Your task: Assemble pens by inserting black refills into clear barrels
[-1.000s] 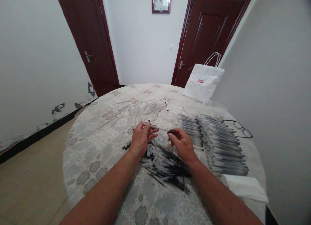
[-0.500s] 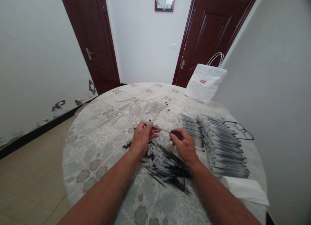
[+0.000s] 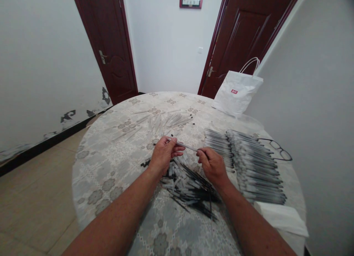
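A thin pen (image 3: 188, 147) with a clear barrel spans the gap between my hands, above the table. My left hand (image 3: 165, 151) pinches its left part between thumb and fingers. At its other end, the fingertips of my right hand (image 3: 211, 162) are closed; the tip there is hidden. Below both hands lies a loose heap of pen parts (image 3: 190, 191), with black refills, white and clear pieces and black caps mixed together. Farther off, clear pen barrels (image 3: 168, 120) are scattered on the patterned tablecloth (image 3: 110, 167).
To the right, pens are stacked in a large pile (image 3: 257, 167) beside a smaller row of pens (image 3: 218, 143). Eyeglasses (image 3: 279, 150) lie past them. A white paper bag (image 3: 239, 92) stands at the far right. White folded tissue (image 3: 282, 217) sits near the right edge.
The view has shifted slightly, so the scene sits a little farther right. Both hands keep nearly the same hold on the pen.
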{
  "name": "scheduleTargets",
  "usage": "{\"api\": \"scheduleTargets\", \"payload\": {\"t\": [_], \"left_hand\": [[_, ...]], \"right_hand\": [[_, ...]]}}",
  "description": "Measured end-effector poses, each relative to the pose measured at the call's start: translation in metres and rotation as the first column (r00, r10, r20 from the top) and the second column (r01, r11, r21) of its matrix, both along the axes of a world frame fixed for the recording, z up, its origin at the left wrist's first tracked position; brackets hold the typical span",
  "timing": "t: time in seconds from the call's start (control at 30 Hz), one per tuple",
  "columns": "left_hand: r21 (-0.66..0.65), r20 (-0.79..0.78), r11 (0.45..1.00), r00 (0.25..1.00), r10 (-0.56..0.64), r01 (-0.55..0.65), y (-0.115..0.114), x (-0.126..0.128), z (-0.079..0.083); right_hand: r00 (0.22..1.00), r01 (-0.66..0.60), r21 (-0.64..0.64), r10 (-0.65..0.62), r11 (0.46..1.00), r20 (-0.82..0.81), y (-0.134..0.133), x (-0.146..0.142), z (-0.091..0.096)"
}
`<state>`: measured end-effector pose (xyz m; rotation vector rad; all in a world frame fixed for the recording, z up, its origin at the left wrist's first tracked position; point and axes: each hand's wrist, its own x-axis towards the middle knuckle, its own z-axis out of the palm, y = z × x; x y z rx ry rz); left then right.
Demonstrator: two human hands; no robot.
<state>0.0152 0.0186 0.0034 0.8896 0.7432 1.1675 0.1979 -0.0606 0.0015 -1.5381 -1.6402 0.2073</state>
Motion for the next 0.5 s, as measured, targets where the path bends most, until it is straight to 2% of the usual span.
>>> {"api": "scheduleTargets", "payload": {"t": [0.17,0.27,0.4,0.5], "left_hand": [[0.005,0.005,1.000,1.000,-0.031,0.031,0.0005,-0.0004,-0.0027],[0.006,0.017,1.000,0.999,-0.027,0.027,0.0014,-0.0008,-0.0035],[0.001,0.024,1.000,1.000,-0.005,0.005,0.0018,-0.0012,-0.0030],[0.003,0.015,1.000,1.000,-0.022,0.022,0.0002,-0.0010,-0.0023]], "right_hand": [[0.989,-0.004,-0.122,-0.014,0.993,-0.146,0.0003,-0.0043,-0.0059],[0.981,-0.013,-0.126,-0.012,0.992,-0.196,-0.0016,-0.0058,-0.0068],[0.989,0.013,-0.042,-0.019,0.999,-0.148,-0.0038,-0.0067,-0.0035],[0.996,0.013,-0.041,-0.016,0.999,-0.082,-0.0041,-0.0077,-0.0013]]}}
